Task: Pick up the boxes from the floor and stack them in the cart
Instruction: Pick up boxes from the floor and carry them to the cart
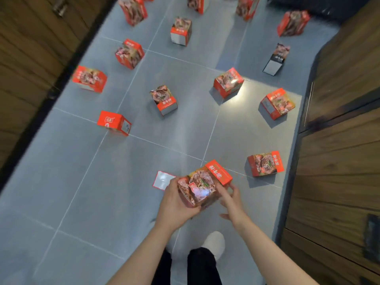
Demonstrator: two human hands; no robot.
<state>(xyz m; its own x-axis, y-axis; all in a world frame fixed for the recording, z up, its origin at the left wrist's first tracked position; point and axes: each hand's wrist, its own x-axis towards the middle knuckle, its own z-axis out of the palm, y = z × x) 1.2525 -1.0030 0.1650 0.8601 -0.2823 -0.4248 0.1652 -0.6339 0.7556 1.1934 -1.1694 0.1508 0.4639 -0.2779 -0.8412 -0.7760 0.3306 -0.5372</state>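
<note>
A red box with a food picture (203, 182) is held above the grey tiled floor, low in the middle of the view. My left hand (176, 204) grips its left side and underside. My right hand (230, 200) touches its right side with spread fingers. Several more red boxes lie scattered on the floor, among them one to the right (265, 163), one at the left (114, 122) and one in the middle (164, 100). No cart is in view.
Dark wooden cabinets (337, 140) line the right side and a wooden wall (28, 64) the left. A box's white panel (163, 179) shows on the floor just behind my left hand. My legs and a white shoe (213, 241) stand below the hands.
</note>
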